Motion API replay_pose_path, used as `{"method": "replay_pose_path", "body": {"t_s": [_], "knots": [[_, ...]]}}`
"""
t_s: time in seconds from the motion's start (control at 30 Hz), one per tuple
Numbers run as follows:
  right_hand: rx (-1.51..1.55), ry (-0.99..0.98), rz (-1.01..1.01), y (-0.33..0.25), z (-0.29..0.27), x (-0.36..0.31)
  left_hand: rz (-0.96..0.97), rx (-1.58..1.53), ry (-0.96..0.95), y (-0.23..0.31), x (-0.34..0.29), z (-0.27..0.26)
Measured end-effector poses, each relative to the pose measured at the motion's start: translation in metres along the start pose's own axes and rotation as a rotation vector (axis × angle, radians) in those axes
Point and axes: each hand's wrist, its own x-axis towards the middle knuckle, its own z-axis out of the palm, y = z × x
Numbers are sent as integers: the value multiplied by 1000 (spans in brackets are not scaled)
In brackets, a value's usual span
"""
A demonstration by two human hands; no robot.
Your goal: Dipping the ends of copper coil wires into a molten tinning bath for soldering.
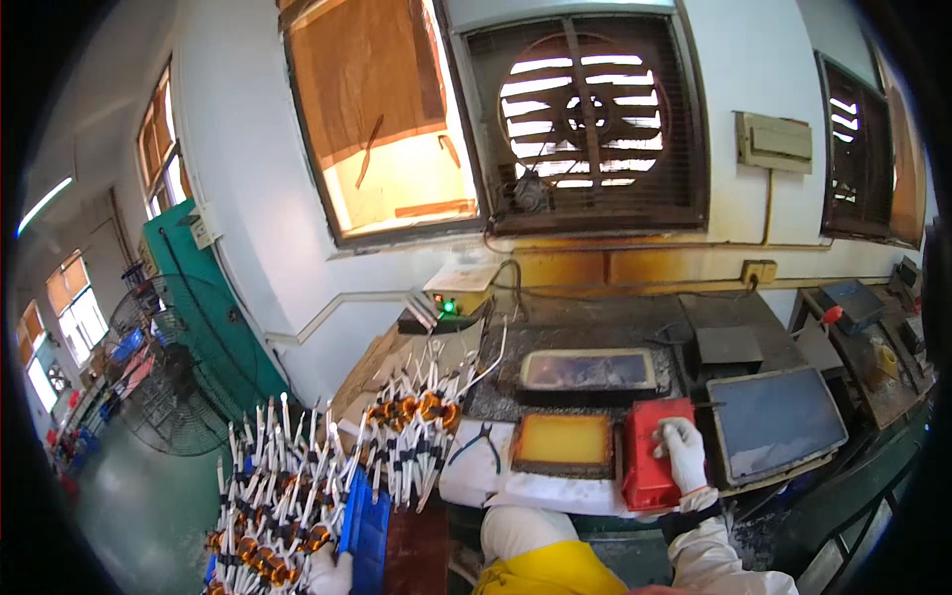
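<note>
My right hand point(682, 454), in a white glove, rests at the right part of a red plastic box point(645, 484) with its fingers curled over it. Low at the left, my gloved left hand point(329, 573) is among copper-wound coils point(260, 560) with white-sleeved leads, beside a blue plastic bin point(367, 531). Its fingers are too hidden to read. More such coils point(421, 409) stand in a bunch farther back. Left of the red box sits a rectangular tray of yellow liquid point(563, 441). Pliers with dark handles point(478, 446) lie on white paper.
Behind the yellow tray is a rectangular pot with a greyish surface point(587, 370). A larger grey-surfaced tray point(778, 421) stands at the right. A control box with a green light point(458, 297) sits at the back. A caged floor fan point(174, 362) stands far left.
</note>
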Motion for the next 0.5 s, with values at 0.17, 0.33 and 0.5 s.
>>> {"method": "replay_pose_path", "body": {"t_s": [0.17, 0.33, 0.5], "knots": [[-10, 17, 22, 4, -16, -3, 159, -93, 361, -23, 18, -31], [3, 7, 32, 3, -21, 2, -412, 358, 357, -66, 6, -101], [-14, -1, 19, 2, -18, 4, -439, 476, 482, -109, 2, -106]]}}
